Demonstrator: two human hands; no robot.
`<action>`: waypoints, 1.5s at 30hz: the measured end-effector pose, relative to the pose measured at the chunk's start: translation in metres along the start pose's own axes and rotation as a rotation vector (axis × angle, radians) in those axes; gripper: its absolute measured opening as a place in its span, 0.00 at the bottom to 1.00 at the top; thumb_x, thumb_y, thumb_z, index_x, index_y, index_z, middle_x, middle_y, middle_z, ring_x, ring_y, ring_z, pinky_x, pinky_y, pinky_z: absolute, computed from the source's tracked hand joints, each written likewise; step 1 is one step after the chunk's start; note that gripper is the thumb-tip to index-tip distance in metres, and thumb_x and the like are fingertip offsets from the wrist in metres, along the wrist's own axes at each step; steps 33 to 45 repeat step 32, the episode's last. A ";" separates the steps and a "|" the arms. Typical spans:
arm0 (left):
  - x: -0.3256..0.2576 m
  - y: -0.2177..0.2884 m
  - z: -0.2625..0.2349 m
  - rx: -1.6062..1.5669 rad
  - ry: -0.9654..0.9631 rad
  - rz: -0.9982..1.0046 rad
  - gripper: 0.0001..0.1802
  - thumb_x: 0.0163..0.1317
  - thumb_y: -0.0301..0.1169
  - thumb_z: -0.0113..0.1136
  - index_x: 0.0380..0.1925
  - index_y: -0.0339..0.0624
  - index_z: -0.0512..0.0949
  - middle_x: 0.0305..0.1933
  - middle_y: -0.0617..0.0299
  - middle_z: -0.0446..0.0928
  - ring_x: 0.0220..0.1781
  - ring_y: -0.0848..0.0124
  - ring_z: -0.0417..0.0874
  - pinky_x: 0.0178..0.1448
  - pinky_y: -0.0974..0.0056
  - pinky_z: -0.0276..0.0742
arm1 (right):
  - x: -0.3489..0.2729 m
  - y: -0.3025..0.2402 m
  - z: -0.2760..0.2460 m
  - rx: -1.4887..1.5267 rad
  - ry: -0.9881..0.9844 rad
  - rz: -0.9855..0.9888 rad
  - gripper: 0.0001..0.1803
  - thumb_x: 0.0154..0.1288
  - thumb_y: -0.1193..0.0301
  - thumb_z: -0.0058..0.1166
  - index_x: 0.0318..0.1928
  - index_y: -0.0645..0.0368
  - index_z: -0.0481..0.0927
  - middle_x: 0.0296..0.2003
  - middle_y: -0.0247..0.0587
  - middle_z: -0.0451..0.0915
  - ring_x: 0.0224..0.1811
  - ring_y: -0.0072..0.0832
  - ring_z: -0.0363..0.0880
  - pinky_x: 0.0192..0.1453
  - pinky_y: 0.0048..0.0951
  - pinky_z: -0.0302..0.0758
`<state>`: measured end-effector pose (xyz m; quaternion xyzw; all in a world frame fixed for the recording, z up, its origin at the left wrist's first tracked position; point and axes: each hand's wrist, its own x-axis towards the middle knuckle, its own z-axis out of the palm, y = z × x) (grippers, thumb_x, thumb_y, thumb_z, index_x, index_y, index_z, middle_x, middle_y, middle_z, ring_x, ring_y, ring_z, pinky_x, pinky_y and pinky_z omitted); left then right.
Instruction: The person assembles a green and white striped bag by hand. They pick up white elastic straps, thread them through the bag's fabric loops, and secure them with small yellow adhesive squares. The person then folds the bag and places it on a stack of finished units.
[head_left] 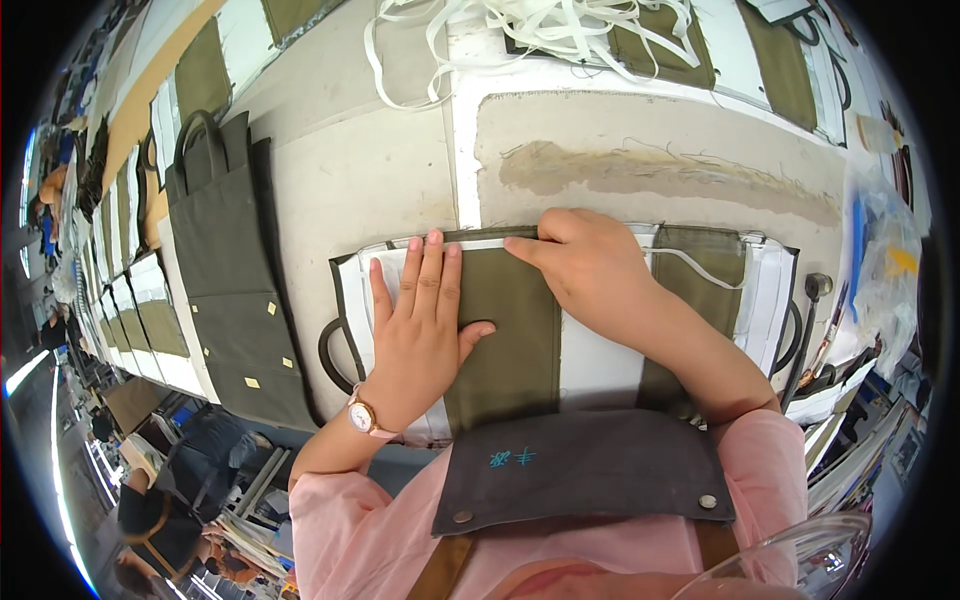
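In front of me lies a flat bag panel [510, 330] with olive and white stripes, dark edging and black loop handles at both sides. A narrow white tape [485, 244] runs along its far edge. My left hand [425, 300] lies flat on the panel, fingers spread, their tips at the tape. My right hand [585, 260] is curled, its index finger stretched along the tape and pressing it near the far edge. From beneath the right hand a loose tape tail curves out to the right over an olive stripe. What the curled fingers hold is partly hidden.
A dark grey bag [235, 280] with handles lies on the left, small yellow pieces on it. Tangled white tape [570, 25] heaps at the far side, over more striped panels. A hammer-like tool [815, 300] and a clear plastic bag [885, 270] sit at the right. Another person [165, 520] is at lower left.
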<state>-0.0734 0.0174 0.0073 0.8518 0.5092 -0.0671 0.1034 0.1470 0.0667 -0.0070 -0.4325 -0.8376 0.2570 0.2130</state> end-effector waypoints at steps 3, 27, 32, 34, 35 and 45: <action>0.003 0.000 0.000 0.019 0.012 0.006 0.47 0.59 0.59 0.50 0.67 0.31 0.58 0.73 0.43 0.54 0.75 0.53 0.54 0.73 0.36 0.39 | -0.001 0.001 0.000 0.013 0.011 -0.008 0.16 0.48 0.77 0.56 0.41 0.58 0.84 0.26 0.36 0.71 0.30 0.33 0.75 0.33 0.33 0.72; 0.017 0.007 0.007 -0.092 0.003 0.091 0.47 0.58 0.51 0.57 0.67 0.28 0.55 0.73 0.39 0.52 0.75 0.45 0.52 0.74 0.45 0.48 | -0.037 0.013 -0.046 0.097 0.005 0.484 0.10 0.61 0.68 0.56 0.29 0.62 0.74 0.26 0.47 0.76 0.30 0.46 0.76 0.34 0.43 0.71; 0.017 0.006 0.007 -0.081 0.003 0.095 0.48 0.58 0.52 0.57 0.68 0.29 0.54 0.73 0.39 0.51 0.74 0.44 0.51 0.75 0.45 0.47 | -0.034 0.026 -0.037 -0.002 0.026 0.467 0.08 0.60 0.68 0.56 0.28 0.60 0.75 0.29 0.45 0.77 0.31 0.46 0.77 0.35 0.43 0.72; 0.017 0.006 0.007 -0.081 0.003 0.095 0.48 0.58 0.52 0.57 0.68 0.29 0.54 0.73 0.39 0.51 0.74 0.44 0.51 0.75 0.45 0.47 | -0.034 0.026 -0.037 -0.002 0.026 0.467 0.08 0.60 0.68 0.56 0.28 0.60 0.75 0.29 0.45 0.77 0.31 0.46 0.77 0.35 0.43 0.72; 0.017 0.006 0.007 -0.081 0.003 0.095 0.48 0.58 0.52 0.57 0.68 0.29 0.54 0.73 0.39 0.51 0.74 0.44 0.51 0.75 0.45 0.47 | -0.034 0.026 -0.037 -0.002 0.026 0.467 0.08 0.60 0.68 0.56 0.28 0.60 0.75 0.29 0.45 0.77 0.31 0.46 0.77 0.35 0.43 0.72; 0.017 0.006 0.007 -0.081 0.003 0.095 0.48 0.58 0.52 0.57 0.68 0.29 0.54 0.73 0.39 0.51 0.74 0.44 0.51 0.75 0.45 0.47 | -0.034 0.026 -0.037 -0.002 0.026 0.467 0.08 0.60 0.68 0.56 0.28 0.60 0.75 0.29 0.45 0.77 0.31 0.46 0.77 0.35 0.43 0.72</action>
